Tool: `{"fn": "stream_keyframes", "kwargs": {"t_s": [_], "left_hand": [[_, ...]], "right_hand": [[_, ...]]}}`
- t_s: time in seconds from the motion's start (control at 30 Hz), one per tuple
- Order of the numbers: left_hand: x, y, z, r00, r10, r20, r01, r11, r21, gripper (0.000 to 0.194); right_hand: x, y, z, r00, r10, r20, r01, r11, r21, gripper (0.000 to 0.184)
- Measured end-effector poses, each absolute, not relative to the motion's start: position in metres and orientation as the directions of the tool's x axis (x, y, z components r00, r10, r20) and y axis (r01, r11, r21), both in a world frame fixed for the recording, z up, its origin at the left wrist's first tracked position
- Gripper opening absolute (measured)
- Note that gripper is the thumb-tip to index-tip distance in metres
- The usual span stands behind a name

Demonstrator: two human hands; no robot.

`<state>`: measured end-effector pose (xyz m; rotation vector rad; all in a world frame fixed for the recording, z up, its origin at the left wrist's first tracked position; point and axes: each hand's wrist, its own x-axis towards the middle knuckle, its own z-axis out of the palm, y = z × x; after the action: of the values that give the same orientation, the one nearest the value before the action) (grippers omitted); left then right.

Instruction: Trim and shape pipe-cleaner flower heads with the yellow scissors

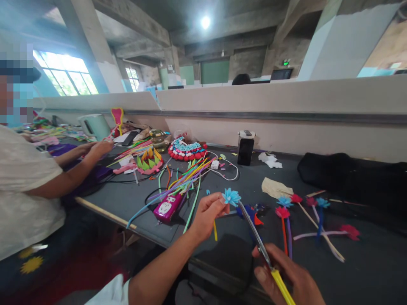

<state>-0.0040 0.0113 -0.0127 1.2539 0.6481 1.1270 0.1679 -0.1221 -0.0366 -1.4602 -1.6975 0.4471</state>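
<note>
The left hand (pixel 210 214) pinched a blue flower (pixel 231 197) between thumb and fingertips, a small burst of narrow, pointed petals held up above the dark, matte table (pixel 375 264). The right hand (pixel 286 273) was closed around a slender metal tool (pixel 254 231) with a smooth yellow handle, its long, tapering shaft reaching up so the tip met or nearly met the petals; I couldn't tell which. A short yellow strip (pixel 215 231) showed just below the left hand.

To the right lay finished-looking flowers (pixel 349 231), red and blue with ragged petals, on straight stems, some of them crossed. A crinkled cream sheet (pixel 276 187) sat near them, with crumpled white tissue (pixel 270 160) behind and soft black cloth (pixel 333 171) beyond.

To the left, a loose sheaf of thin, colourful strips (pixel 190 174) lay across a glossy purple power strip (pixel 167 207). Behind it curved a piece edged with round red bobbles (pixel 187 150). A dark, flat phone (pixel 246 151) stood upright near the partition (pixel 286 133). Further left, another person (pixel 28 182) in a pale top held both hands over the table.
</note>
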Motion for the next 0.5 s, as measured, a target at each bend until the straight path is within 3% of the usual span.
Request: {"fn": "stream_keyframes", "kwargs": {"t_s": [0.5], "left_hand": [[-0.0078,0.0104,-0.0150,0.389,0.880,0.272,-0.201,-0.207,0.957,0.031]], "right_hand": [[0.1709,-0.1238,-0.0323,-0.026,0.956,0.293,0.566,0.255,-0.784,0.022]]}}
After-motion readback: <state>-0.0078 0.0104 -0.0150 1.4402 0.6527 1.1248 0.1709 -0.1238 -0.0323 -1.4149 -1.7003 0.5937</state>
